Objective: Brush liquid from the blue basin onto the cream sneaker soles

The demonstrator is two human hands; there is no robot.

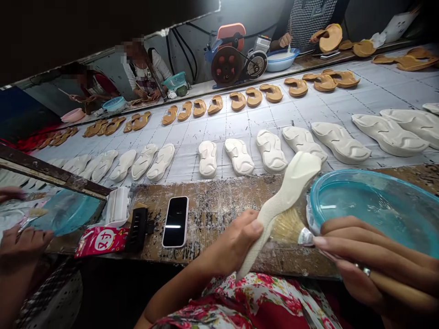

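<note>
My left hand [230, 245] grips a white shoe sole [291, 187] near its lower end, with the sole tilted on edge and its ribbed side wall showing. Closed around the wooden handle of a brush [290, 227] is my right hand [373, 260], with a ring on one finger. The pale bristles lie beside the sole's side wall, low in front of the bench edge. Just beyond my right hand stands a blue basin [318, 183] holding a clear liquid.
A phone [175, 222], red packet [103, 241] and black clip [137, 228] lie on the bench. White soles [240, 157] and tan pieces [254, 97] line the belt [187, 137]. A person's hand [25, 237] holds a brush at left; other people sit across.
</note>
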